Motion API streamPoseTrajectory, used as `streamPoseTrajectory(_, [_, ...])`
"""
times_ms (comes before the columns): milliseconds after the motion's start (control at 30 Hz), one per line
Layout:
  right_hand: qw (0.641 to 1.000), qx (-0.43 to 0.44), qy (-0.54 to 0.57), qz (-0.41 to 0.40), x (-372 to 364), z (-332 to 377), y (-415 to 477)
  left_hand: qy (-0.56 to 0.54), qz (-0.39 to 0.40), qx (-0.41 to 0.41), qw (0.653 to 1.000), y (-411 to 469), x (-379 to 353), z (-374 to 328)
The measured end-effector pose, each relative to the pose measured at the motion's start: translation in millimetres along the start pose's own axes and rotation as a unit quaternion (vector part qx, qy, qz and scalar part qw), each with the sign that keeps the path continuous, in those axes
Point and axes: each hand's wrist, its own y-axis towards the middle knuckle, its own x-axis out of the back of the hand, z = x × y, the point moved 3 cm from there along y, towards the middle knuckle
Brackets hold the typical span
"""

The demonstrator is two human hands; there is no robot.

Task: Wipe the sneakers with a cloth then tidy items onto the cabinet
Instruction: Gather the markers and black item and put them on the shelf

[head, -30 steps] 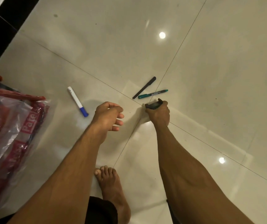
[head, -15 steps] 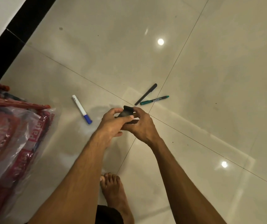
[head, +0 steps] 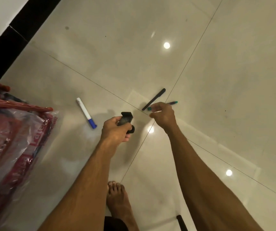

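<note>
My left hand [head: 115, 130] grips a small black clip-like object [head: 126, 120] just above the glossy tile floor. My right hand [head: 163, 115] hovers over the green pen [head: 173, 102], fingers curled downward above its near end; no grasp shows. The black pen [head: 154, 99] lies on the floor just left of the green one. A white marker with a blue cap [head: 86, 112] lies to the left of my left hand. No sneakers, cloth or cabinet are in view.
A clear plastic bag with red contents and red handles [head: 12, 130] sits at the left edge. A black skirting strip [head: 17, 32] runs along the wall at top left. My bare foot [head: 119, 202] stands below the hands. A dark rod [head: 181, 222] shows at the bottom.
The black object passed from my right hand into my left. My right hand then moved forward and right, over the green pen. The pens and marker have not moved.
</note>
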Motion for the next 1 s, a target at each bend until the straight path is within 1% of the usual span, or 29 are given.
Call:
streamPoseTrajectory(33, [0.998,0.009,-0.054,-0.031,-1.8,-2.7,9.3,-0.006,0.002,0.0,1.0,0.4,0.5,0.3])
streamPoseTrajectory(67, [0.993,0.016,-0.114,-0.037,-4.2,-5.0,17.1,-0.012,0.004,-0.001,1.0,0.7,1.1,0.6])
streamPoseTrajectory(133, [0.969,0.028,-0.247,-0.014,-8.6,-6.6,27.4,-0.024,0.004,-0.001,1.0,1.7,1.4,1.0])
streamPoseTrajectory(200, [0.939,0.044,-0.34,-0.005,-12.5,-8.0,34.1,-0.03,0.004,0.001,1.0,2.5,0.2,1.3])
streamPoseTrajectory(300, [0.908,0.07,-0.414,-0.02,-20.7,-15.2,44.3,-0.049,0.005,0.007,0.999,2.2,-2.6,3.6])
streamPoseTrajectory(400, [0.887,0.086,-0.452,-0.035,-24.7,-20.7,50.8,-0.072,0.0,0.014,0.997,1.7,-2.9,6.0])
streamPoseTrajectory(467, [0.882,0.088,-0.462,-0.038,-26.2,-24.2,51.5,-0.087,0.0,0.017,0.996,2.9,-0.7,7.0])
streamPoseTrajectory(567, [0.899,0.076,-0.43,-0.042,-29.0,-37.9,49.4,-0.114,-0.003,0.027,0.993,5.3,2.7,7.6])
streamPoseTrajectory(667, [0.894,0.089,-0.437,-0.043,-28.9,-48.8,47.9,-0.132,-0.006,0.027,0.991,5.7,4.9,7.9])
streamPoseTrajectory(700, [0.898,0.092,-0.427,-0.047,-27.4,-49.7,47.2,-0.135,-0.007,0.025,0.99,6.0,5.5,8.0])
streamPoseTrajectory(767, [0.918,0.087,-0.383,-0.06,-23.5,-46.5,46.4,-0.148,-0.01,0.024,0.989,7.3,7.0,7.6])
streamPoseTrajectory(833, [0.958,0.047,-0.279,-0.051,-18.6,-37.2,42.0,-0.165,-0.013,0.034,0.986,8.7,8.7,7.2])
streamPoseTrajectory(900, [0.991,0.012,-0.133,-0.017,-14.6,-22.3,31.2,-0.176,-0.012,0.043,0.983,10.4,10.6,5.6])
streamPoseTrajectory(933, [0.998,0.001,-0.069,0.003,-13.2,-13.2,24.4,-0.185,-0.012,0.05,0.981,11.9,10.7,6.1])
streamPoseTrajectory(1000, [0.998,-0.017,0.034,0.048,-11.2,5.7,6.7,-0.225,-0.009,0.066,0.972,13.3,11.0,6.0])
